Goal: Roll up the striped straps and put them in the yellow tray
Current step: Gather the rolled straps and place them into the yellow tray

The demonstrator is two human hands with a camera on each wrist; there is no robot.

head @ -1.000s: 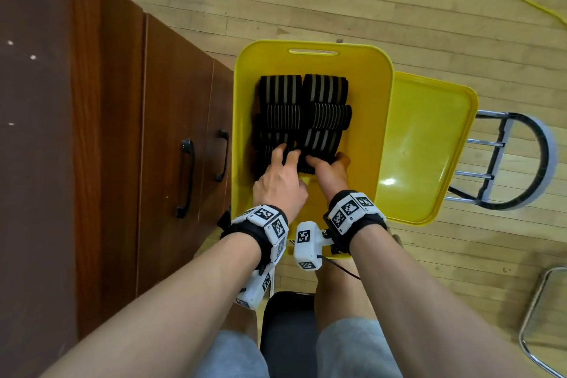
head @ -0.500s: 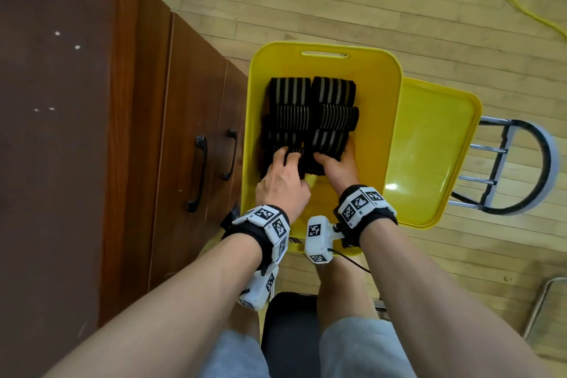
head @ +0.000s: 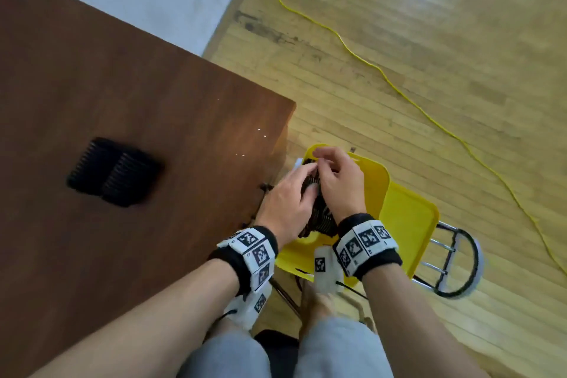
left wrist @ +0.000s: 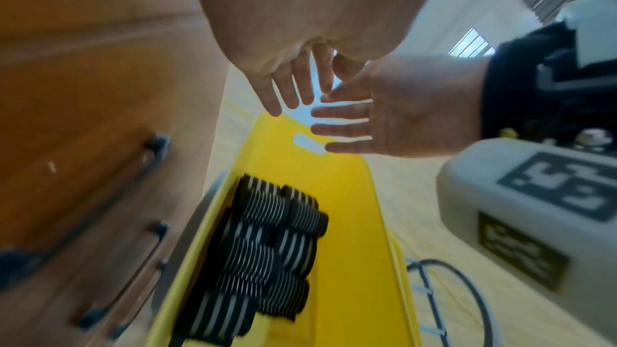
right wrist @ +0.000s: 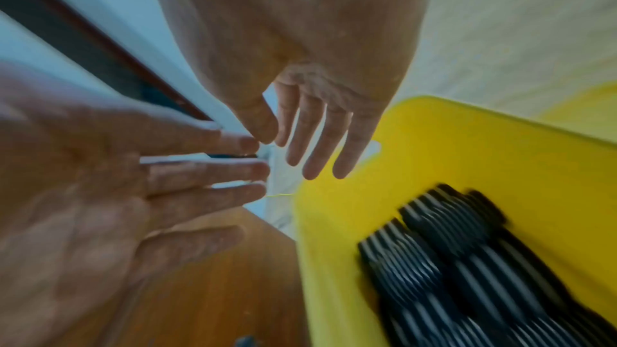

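Head view shows the left hand [head: 287,202] and the right hand [head: 339,184] raised close together above the yellow tray [head: 376,181], which sits below and beside the near right corner of the bench [head: 147,95]. Both wrist views show each hand with straight, spread fingers and nothing between them, so both are empty and relaxed, fingertips nearly meeting. Under them, the rolled straps [left wrist: 267,244] lie packed in two rows along the tray's left side, next to the cabinet doors, not touched by either hand. Two more rolled straps [head: 115,172] rest side by side near the left part of the bench, well apart from the hands. My reading is that one placing step is finished and the hands are between steps, free to fetch the next load. The next move likely calls for a reach up and to the left across the bench to the pair of rolls, a firm grasp so they do not unwind, and a carry down into the free space at the tray's near end or right side. Motion blur hides finer detail of the rolls.
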